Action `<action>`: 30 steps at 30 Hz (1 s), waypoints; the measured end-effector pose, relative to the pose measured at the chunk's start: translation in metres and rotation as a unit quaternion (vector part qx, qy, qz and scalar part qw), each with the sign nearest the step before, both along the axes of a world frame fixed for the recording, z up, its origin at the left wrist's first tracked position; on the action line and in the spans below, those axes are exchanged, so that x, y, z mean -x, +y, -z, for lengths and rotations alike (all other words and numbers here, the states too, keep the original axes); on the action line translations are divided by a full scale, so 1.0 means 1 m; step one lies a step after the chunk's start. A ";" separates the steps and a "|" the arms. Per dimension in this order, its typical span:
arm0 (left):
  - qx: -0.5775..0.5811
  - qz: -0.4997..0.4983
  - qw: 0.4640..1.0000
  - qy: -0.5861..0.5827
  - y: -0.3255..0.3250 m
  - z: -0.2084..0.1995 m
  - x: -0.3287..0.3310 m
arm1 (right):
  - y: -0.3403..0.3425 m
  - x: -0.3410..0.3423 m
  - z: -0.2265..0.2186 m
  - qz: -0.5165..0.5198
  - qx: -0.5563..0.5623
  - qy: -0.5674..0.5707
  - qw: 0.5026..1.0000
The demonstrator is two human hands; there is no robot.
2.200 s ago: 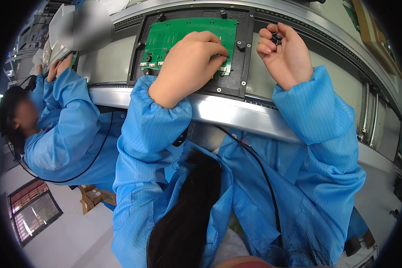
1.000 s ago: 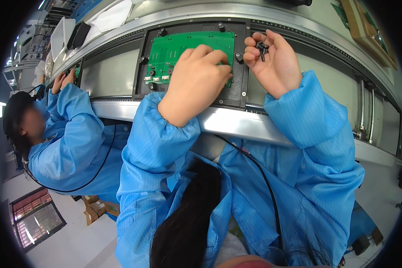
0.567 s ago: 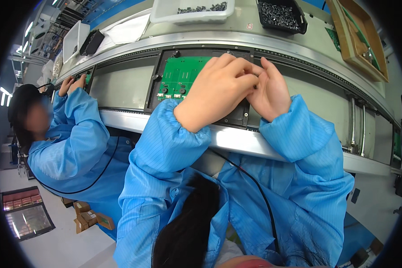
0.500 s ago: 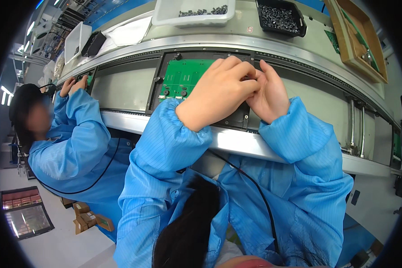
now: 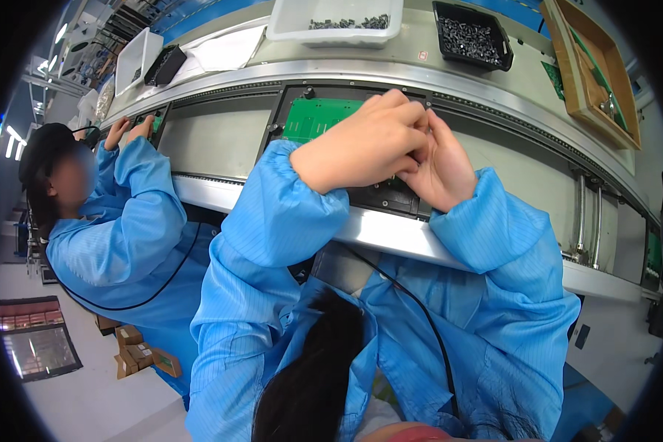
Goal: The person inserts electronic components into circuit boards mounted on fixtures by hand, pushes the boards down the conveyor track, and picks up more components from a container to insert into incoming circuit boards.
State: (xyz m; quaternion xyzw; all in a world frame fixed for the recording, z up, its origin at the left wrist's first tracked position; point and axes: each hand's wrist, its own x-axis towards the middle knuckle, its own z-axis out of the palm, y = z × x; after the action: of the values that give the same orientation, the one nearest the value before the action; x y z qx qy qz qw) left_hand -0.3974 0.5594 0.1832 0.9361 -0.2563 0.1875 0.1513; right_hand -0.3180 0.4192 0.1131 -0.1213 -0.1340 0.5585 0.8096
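My left hand is closed, its fingertips bent into my right hand, which is cupped with palm turned up and fingers curled. The two hands meet above the right part of a black fixture frame. Whatever small thing lies between their fingers is hidden. Under my left hand and sleeve a green circuit board sits in the frame; only its upper left part shows.
The frame rests on a conveyor with metal rails. Beyond it stand a white bin and a black bin of small dark parts, and a cardboard box with boards. At left, a co-worker in blue handles another board.
My left hand and sleeve now cover more of the board's lower part. The hands remain together, fingers slightly shifted. The whole view has tilted a little.
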 end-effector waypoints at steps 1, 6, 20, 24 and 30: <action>0.004 0.001 1.000 0.006 0.002 0.001 0.002 | 0.000 0.001 0.000 0.001 0.004 0.006 1.000; 0.115 -0.024 0.992 -0.037 0.023 -0.001 0.015 | 0.001 -0.004 -0.026 0.113 0.176 -0.016 0.978; 0.149 -0.166 0.963 0.150 0.035 0.026 0.029 | -0.004 -0.020 -0.027 0.178 0.164 -0.023 0.970; 0.066 -0.136 0.985 0.083 0.040 0.037 0.026 | -0.002 -0.016 -0.027 0.180 0.174 -0.035 0.967; 0.056 -0.142 0.983 0.101 0.043 0.041 0.024 | 0.005 -0.012 -0.032 0.196 0.199 -0.034 0.960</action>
State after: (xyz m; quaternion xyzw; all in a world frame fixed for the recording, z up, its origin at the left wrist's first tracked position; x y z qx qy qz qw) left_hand -0.4211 0.6024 0.1425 0.9671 -0.0931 0.1260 0.2003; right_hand -0.3058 0.4246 0.1450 -0.3229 -0.0211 0.3998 0.8576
